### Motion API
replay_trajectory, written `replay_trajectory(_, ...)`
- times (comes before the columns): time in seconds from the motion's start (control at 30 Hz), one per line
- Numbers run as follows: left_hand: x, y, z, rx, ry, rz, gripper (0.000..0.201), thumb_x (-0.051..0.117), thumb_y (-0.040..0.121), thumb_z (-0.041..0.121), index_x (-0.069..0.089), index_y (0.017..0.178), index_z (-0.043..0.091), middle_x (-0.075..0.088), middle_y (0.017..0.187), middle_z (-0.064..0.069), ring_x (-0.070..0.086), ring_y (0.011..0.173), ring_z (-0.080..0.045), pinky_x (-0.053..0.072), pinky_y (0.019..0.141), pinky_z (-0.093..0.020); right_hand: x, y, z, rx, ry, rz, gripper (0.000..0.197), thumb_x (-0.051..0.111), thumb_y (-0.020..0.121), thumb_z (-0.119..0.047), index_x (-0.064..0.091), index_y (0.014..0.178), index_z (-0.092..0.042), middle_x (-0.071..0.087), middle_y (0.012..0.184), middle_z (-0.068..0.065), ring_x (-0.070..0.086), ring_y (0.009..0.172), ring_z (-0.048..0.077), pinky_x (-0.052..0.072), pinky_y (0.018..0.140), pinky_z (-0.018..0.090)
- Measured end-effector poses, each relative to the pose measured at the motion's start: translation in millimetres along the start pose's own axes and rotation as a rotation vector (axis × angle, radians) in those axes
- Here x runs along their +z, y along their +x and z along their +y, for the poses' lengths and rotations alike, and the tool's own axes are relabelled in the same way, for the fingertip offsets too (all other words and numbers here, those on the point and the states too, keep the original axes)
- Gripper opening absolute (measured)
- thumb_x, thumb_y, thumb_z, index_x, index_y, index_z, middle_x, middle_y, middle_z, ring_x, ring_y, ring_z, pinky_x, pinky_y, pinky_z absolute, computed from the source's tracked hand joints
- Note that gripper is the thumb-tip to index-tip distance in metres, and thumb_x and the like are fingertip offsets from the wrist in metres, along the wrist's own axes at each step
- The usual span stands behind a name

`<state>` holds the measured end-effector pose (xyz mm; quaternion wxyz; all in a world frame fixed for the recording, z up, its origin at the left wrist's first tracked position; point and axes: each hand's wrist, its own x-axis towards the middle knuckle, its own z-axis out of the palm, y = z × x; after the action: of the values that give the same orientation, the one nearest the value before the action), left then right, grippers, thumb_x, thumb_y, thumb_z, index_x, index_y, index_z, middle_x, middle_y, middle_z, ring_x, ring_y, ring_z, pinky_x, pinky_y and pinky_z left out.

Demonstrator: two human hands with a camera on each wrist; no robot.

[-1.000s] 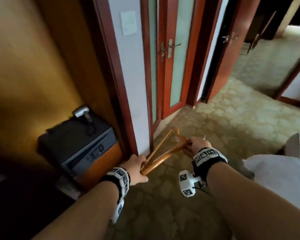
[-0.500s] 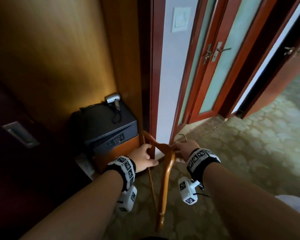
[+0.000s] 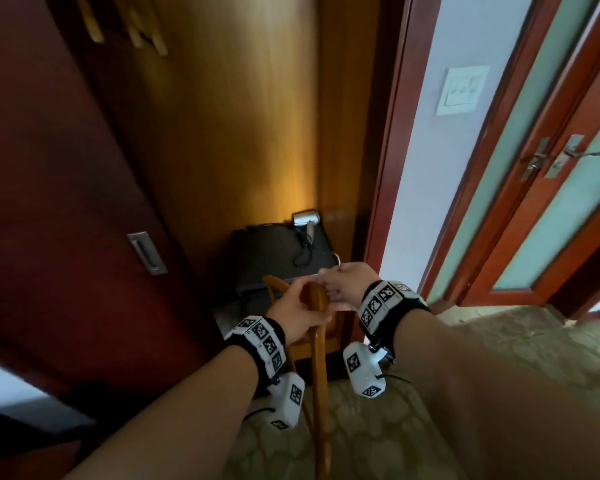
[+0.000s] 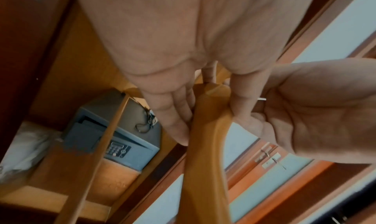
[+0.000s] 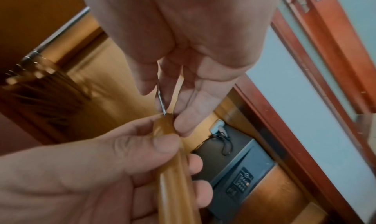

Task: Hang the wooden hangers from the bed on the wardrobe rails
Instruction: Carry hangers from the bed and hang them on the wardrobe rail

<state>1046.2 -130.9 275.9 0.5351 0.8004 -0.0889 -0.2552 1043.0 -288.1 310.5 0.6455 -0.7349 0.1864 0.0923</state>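
Head view has you at the open wardrobe, your left hand (image 3: 300, 315) wrapped round the neck of the wooden hanger (image 3: 317, 358), your right hand (image 3: 347, 284) pinching its metal hook (image 5: 161, 98). It's held low before the safe (image 3: 281, 254). Stiff, light, smooth wood, likely slippery; keep gripping the neck and steer by the hook toward the rail (image 5: 61, 31).

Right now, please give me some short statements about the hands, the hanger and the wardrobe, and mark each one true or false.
1. The left hand grips the wooden hanger. True.
2. The right hand is empty. False: it pinches the hanger's metal hook.
3. A safe stands inside the wardrobe. True.
4. The wardrobe rail is bare. False: other hangers hang on it.
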Motion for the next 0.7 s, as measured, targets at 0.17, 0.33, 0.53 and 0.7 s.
replay_trajectory(0.17, -47.7, 8.8, 39.7, 0.048, -0.067, 0.061, 0.065, 0.084, 0.068, 0.027, 0.05, 0.116, 0.053, 0.072, 0.107, -0.01, 0.073, 0.095, -0.032, 0.058, 0.087, -0.057, 7.2, 15.1, -60.0, -0.071, 0.025, -0.174, 0.023, 0.074, 0.085, -0.018, 0.067, 0.103, -0.005, 0.075, 0.096, 0.017, 0.074, 0.09, 0.029, 0.058, 0.086, 0.046)
replay_trajectory(0.33, -106.4, 23.6, 100.9, 0.139, -0.18, 0.069, 0.062, 0.074, 0.086, 0.006, 0.045, 0.134, 0.032, 0.071, 0.1, -0.013, 0.074, 0.088, -0.036, 0.058, 0.086, -0.06, 16.5, 33.1, -136.7, -0.212, -0.071, -0.163, 0.018, 0.072, 0.085, -0.029, 0.072, 0.1, -0.018, 0.075, 0.097, 0.006, 0.074, 0.089, 0.026, 0.06, 0.081, 0.041)
replay_trajectory(0.53, -189.4, 44.2, 179.9, 0.232, -0.213, 0.057, 0.071, 0.07, 0.09, 0.01, 0.035, 0.148, 0.033, 0.069, 0.102, -0.017, 0.073, 0.096, -0.038, 0.061, 0.081, -0.047, 33.6, 48.8, -246.1, -0.407, -0.1, -0.043, 0.031, 0.065, 0.091, -0.041, 0.068, 0.115, -0.021, 0.067, 0.11, 0.003, 0.069, 0.095, 0.022, 0.06, 0.076, 0.036)
replay_trajectory(0.7, -247.0, 57.8, 233.3, 0.336, -0.205, 0.05, 0.076, 0.066, 0.096, 0.015, 0.025, 0.156, 0.033, 0.066, 0.101, -0.018, 0.071, 0.087, -0.034, 0.058, 0.069, -0.038, 49.0, 62.5, -326.1, -0.552, -0.052, 0.029, 0.03, 0.061, 0.093, -0.04, 0.069, 0.113, -0.018, 0.067, 0.106, 0.004, 0.064, 0.086, 0.019, 0.058, 0.075, 0.036)
